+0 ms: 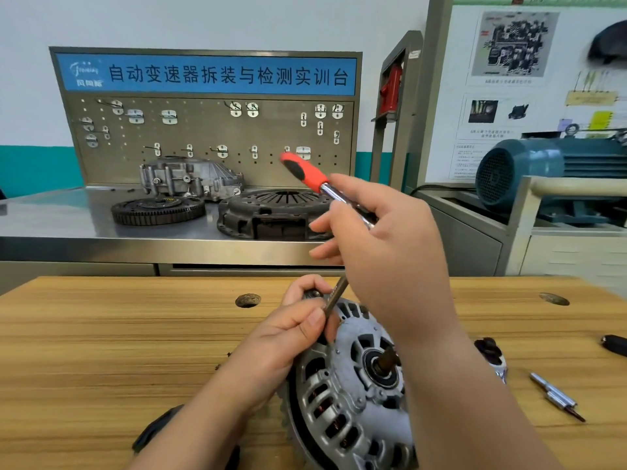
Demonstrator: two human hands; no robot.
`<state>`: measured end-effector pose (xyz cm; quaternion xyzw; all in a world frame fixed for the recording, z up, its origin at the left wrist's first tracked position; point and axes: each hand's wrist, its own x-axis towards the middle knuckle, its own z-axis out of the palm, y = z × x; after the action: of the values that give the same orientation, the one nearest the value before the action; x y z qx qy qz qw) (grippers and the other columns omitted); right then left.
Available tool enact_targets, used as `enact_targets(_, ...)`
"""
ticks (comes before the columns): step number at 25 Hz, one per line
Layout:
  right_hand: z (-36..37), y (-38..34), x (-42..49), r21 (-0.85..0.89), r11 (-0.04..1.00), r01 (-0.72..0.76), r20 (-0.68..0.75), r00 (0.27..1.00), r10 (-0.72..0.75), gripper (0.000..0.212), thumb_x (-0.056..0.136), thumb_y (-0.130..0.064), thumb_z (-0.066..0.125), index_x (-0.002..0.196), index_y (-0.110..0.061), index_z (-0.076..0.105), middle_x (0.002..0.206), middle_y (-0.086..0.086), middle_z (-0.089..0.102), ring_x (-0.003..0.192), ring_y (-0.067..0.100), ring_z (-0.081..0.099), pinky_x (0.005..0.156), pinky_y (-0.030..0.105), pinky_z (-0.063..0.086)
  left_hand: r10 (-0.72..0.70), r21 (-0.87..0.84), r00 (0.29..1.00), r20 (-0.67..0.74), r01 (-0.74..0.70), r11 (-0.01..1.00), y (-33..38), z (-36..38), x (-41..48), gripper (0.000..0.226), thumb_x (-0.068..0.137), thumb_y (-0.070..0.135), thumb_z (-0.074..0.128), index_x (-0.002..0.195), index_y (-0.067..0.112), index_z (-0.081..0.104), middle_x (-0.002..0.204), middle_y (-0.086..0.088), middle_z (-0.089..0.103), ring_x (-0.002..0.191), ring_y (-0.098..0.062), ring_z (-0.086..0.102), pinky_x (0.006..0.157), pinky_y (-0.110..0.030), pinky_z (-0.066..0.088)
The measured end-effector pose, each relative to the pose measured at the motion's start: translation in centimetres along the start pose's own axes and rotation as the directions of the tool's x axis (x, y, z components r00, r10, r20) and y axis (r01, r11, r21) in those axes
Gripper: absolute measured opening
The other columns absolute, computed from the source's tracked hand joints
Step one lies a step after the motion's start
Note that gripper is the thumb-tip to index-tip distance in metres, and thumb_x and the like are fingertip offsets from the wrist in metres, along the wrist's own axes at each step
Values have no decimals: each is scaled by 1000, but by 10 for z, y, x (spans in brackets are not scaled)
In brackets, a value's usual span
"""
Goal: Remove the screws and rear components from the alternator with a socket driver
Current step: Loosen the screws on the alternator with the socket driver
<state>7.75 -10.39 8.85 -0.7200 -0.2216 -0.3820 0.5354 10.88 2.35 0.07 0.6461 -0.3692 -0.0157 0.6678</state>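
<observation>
The alternator [353, 388] lies tilted on the wooden table [101, 351], with its shaft end turned up to me. Its housing is grey cast metal with long slots, and copper windings show through them. A dark shaft stands out of the bearing in the middle. The socket driver [310, 176] has a red and black handle and a chrome neck. My right hand [383, 239] holds it at the neck, with the handle pointing up and left. Its dark extension bar [336, 295] goes down to the alternator's upper edge, where my left hand [288, 337] pinches it.
</observation>
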Motion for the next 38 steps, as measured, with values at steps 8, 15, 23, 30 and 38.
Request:
enact_targets(8,-18,4,7,456,870,-188,393,919,-7,34,87,-6,51,110,-23,69,81,4,74,61,15,70,59,36,60,-28,-21,1000,3,28,999,3,-1,-1,44,77,65,56,75,22,66,130,-7,42,123,-11,45,97,-32,39)
enact_targets(15,-12,2,6,544,805,-237,418,908,-15,30,90,-4,53,111,-19,68,85,6,75,65,15,71,58,24,56,-5,-49,1000,-3,5,999,-2,-3,-2,46,78,63,57,75,18,66,127,-2,43,123,-20,44,100,-38,36)
enact_targets(23,0,7,2,76,997,-10,-38,999,13,29,87,-7,52,105,-18,71,77,10,72,71,25,71,63,41,59,-22,6,1000,5,22,1000,6,1,1,43,75,67,57,66,25,60,122,-18,41,116,-1,43,92,-15,39)
enact_targets(30,-18,-2,9,565,772,-291,530,845,-69,33,89,-2,49,110,-20,68,87,6,74,74,18,73,64,26,57,25,-22,1000,17,-24,999,3,-3,-3,45,77,63,58,76,20,67,124,2,46,126,-17,40,103,-33,34)
enact_targets(38,-24,-36,28,-533,846,16,342,919,198,16,87,-16,49,83,-10,63,77,10,69,75,29,65,64,41,55,23,29,1000,-11,-23,999,0,-1,2,36,77,65,57,68,30,61,111,8,47,117,-4,42,89,-13,37)
